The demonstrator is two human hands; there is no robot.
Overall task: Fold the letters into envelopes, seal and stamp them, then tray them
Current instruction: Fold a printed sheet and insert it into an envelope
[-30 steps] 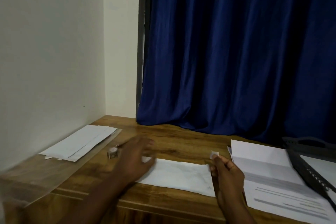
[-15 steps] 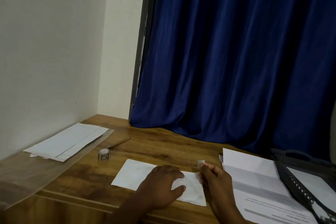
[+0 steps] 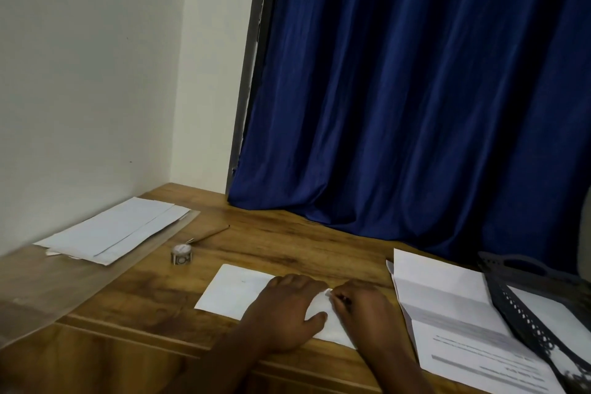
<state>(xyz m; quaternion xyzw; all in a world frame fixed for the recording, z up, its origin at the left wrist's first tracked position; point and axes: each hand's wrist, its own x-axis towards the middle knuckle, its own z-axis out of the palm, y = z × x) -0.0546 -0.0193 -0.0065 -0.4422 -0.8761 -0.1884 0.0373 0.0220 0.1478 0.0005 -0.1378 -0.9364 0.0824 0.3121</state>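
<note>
My left hand (image 3: 284, 310) now lies flat on the envelope (image 3: 235, 291), right hand (image 3: 363, 304) has come down pinching a stamp (image 3: 328, 292) onto it, i.e. stamping's underway.

The scene is dimly lit and softly focused; the curtain (image 3: 415, 105) folds are rendered dark, the edges slightly blurred.

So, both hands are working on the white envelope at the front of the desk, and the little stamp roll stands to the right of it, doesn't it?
Not quite: the head view shows the stamp roll standing to the left of the white envelope, beyond its left end. The rest holds: the left hand rests on the envelope and the right hand works at its right end.
</note>
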